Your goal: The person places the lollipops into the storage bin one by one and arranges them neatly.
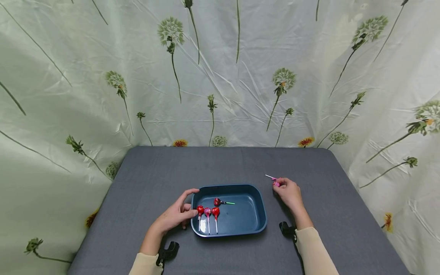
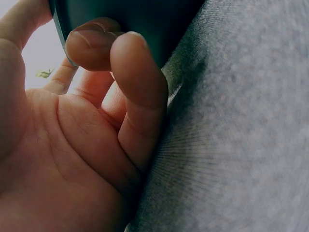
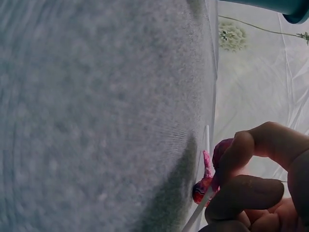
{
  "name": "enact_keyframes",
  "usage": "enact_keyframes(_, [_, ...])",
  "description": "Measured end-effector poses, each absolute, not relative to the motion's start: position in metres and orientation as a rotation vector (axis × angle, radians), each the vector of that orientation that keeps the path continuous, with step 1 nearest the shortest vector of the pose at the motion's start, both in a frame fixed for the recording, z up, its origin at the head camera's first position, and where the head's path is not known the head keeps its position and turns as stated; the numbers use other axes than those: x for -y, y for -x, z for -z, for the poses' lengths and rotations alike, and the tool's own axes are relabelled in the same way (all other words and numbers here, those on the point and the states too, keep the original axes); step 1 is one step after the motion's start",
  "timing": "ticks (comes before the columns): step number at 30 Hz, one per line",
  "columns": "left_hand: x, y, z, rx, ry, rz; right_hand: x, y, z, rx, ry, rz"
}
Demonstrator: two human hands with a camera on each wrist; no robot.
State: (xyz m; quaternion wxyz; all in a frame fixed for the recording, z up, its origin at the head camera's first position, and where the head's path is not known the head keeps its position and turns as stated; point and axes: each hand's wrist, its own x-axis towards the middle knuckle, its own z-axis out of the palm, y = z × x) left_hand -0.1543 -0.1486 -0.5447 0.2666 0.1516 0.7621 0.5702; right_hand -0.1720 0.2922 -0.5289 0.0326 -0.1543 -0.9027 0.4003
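A dark blue rectangular tray [image 1: 244, 219] sits on the table, its left end held by my left hand [image 1: 175, 214]. The thumb lies over the rim, the index finger reaches the far left corner, and other fingers bend against the outer wall [image 2: 145, 24]. Inside, a red lollipop [image 1: 200, 209], a pink one [image 1: 207, 211] and another red one [image 1: 215, 212] stand in a row, sticks toward me. Behind them a dark red lollipop [image 1: 217, 202] with a green stick lies sideways. Right of the tray, my right hand [image 1: 290, 194] pinches a pink-wrapped lollipop [image 3: 223, 149]. Close by its fingertips lies a second lollipop [image 3: 201, 191].
A grey cloth covers the table [image 1: 165, 168]. Behind and at both sides hangs a pale curtain [image 1: 240, 88] printed with dandelions. A black wrist mount [image 1: 168, 252] sits on the left wrist, another [image 1: 287, 229] on the right.
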Motion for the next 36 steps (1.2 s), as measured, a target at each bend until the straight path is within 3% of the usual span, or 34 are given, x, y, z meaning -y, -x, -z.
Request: enact_keyframes(36, [0.149, 0.154, 0.544, -2.056, -0.419, -1.541, -0.248, 0.146, 0.482, 2.736, 0.226, -1.441])
